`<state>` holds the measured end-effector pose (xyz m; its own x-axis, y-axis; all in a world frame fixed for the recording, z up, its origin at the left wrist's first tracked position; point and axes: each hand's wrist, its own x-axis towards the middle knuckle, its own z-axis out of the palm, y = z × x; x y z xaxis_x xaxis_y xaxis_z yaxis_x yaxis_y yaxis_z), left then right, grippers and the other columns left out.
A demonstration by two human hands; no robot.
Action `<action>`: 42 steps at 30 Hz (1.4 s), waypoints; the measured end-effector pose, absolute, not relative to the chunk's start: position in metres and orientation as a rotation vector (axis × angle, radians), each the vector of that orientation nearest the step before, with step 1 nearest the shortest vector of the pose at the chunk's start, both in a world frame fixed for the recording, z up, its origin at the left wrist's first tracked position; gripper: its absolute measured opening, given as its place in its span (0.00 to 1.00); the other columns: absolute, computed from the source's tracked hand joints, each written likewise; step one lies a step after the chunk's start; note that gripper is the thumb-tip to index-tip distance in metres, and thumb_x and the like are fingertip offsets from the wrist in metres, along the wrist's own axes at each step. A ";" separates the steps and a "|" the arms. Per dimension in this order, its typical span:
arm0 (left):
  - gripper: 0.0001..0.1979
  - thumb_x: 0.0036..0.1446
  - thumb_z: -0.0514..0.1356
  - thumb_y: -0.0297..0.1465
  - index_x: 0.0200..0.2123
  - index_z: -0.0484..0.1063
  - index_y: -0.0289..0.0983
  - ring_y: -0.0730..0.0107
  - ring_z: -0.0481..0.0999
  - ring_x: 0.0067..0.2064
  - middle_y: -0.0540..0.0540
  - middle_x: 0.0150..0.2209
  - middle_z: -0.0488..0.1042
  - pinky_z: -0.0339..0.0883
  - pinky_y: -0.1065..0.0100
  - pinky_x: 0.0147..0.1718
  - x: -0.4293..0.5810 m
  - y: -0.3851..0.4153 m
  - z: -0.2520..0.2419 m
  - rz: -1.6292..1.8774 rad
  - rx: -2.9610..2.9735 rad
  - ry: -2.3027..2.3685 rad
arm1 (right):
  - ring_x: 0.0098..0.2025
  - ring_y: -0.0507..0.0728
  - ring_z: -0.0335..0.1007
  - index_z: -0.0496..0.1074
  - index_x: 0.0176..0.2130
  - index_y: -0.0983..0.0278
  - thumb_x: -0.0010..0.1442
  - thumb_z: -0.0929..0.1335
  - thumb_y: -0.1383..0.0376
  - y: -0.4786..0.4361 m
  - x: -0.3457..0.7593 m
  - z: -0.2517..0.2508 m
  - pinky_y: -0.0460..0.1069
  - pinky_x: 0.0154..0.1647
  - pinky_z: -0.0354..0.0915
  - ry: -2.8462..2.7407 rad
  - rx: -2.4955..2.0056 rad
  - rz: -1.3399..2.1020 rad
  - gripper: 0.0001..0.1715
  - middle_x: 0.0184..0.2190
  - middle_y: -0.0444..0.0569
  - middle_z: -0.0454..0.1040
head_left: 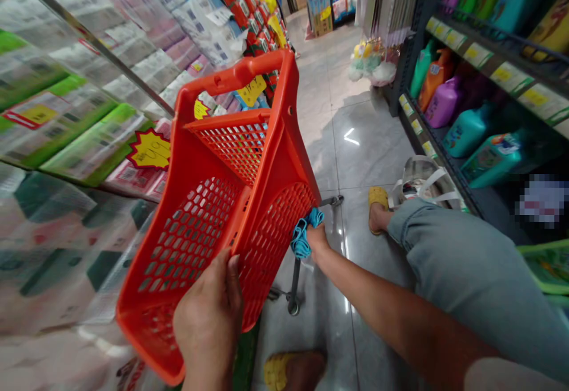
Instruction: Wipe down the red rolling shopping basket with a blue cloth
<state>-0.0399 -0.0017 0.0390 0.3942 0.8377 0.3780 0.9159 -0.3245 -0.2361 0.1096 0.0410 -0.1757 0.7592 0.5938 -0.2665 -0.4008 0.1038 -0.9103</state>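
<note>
A red plastic shopping cart with perforated walls stands tilted in view at the centre. My left hand grips the cart's near rim, thumb on top and the other fingers partly hidden. My right hand is closed on a folded blue cloth, held against the outer side wall of the cart. The cart's basket shows nothing inside it. Its handle is at the far end, and a dark wheeled leg shows under the basket.
Stacked tissue packs with price signs line the left side. On the right, a shelf holds several coloured bottles. A bag stands on the floor near my yellow shoe. Grey tiled floor runs ahead.
</note>
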 end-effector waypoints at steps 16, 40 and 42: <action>0.24 0.71 0.48 0.42 0.43 0.78 0.33 0.64 0.82 0.28 0.43 0.31 0.83 0.71 0.68 0.27 -0.103 -0.016 0.042 -0.417 -2.330 -1.129 | 0.49 0.62 0.70 0.67 0.51 0.61 0.58 0.63 0.68 0.015 0.141 -0.085 0.58 0.53 0.68 -0.846 -1.377 0.158 0.20 0.45 0.54 0.72; 0.23 0.60 0.54 0.51 0.36 0.83 0.42 0.60 0.84 0.38 0.46 0.36 0.84 0.76 0.69 0.37 -0.128 0.044 0.055 -0.621 -2.567 -1.683 | 0.54 0.61 0.70 0.62 0.56 0.64 0.60 0.63 0.61 0.064 0.184 -0.048 0.57 0.58 0.67 -0.752 -1.309 0.081 0.25 0.52 0.57 0.72; 0.22 0.59 0.55 0.51 0.35 0.83 0.43 0.60 0.84 0.36 0.47 0.34 0.84 0.74 0.68 0.32 -0.111 0.045 0.067 -0.524 -2.507 -1.808 | 0.49 0.63 0.73 0.62 0.55 0.65 0.58 0.63 0.61 0.056 0.173 -0.077 0.59 0.52 0.70 -0.719 -1.354 0.116 0.26 0.47 0.59 0.74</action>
<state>-0.1106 0.0455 0.0672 0.2790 0.9213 0.2710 0.9235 -0.3347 0.1873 0.1730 0.0558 -0.0769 0.7833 0.4733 0.4030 0.3228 0.2443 -0.9144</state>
